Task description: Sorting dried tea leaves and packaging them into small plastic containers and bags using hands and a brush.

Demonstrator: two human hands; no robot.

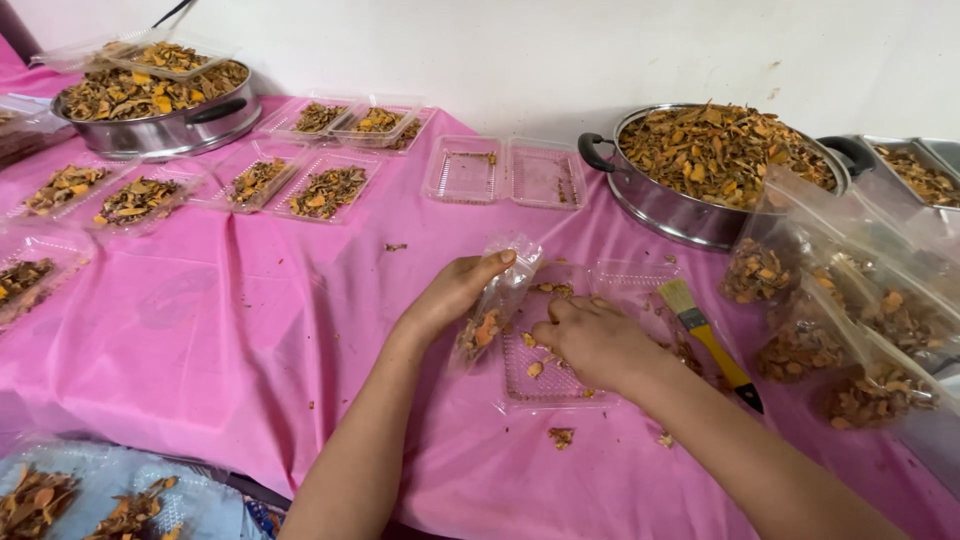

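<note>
My left hand [452,295] holds a small clear plastic bag [497,298] upright by its mouth; orange-brown dried slices sit in its bottom. My right hand [590,340] rests palm down over a clear hinged plastic tray [560,385] on the pink tablecloth, fingers curled on a few dried pieces beside the bag. Whether the right fingers pinch any pieces is hidden. A few loose slices lie in the tray under the hand.
A yellow-handled brush [705,335] lies right of the tray. A steel pot of dried slices [715,160] stands behind, filled bags [840,330] at right. An open empty tray [505,172], several filled trays [290,185] and another pot [155,100] sit at left.
</note>
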